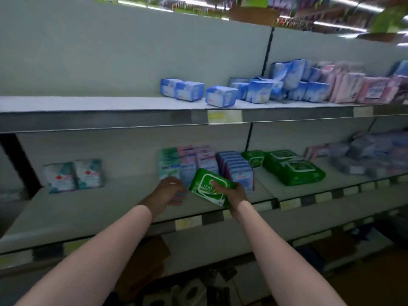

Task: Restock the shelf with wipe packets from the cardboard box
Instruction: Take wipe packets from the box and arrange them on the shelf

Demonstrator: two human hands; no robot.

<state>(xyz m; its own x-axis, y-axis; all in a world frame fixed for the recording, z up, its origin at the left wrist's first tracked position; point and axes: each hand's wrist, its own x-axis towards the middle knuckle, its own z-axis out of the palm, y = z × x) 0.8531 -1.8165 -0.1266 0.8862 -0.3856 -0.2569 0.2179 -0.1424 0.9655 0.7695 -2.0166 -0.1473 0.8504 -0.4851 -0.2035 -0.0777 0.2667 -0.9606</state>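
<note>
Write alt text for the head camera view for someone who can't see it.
A person's right hand holds a green wipe packet over the middle shelf, while the left hand touches a blurred pink-and-blue pack. More green packets lie further right.

The green wipe packet (pixel 210 189) is glossy plastic film with a smooth white label. The blue packs (pixel 221 96) near the upper shelf's front edge are shiny plastic wrap. The shelf (pixel 99 208) looks like matt, smooth painted metal.
</note>
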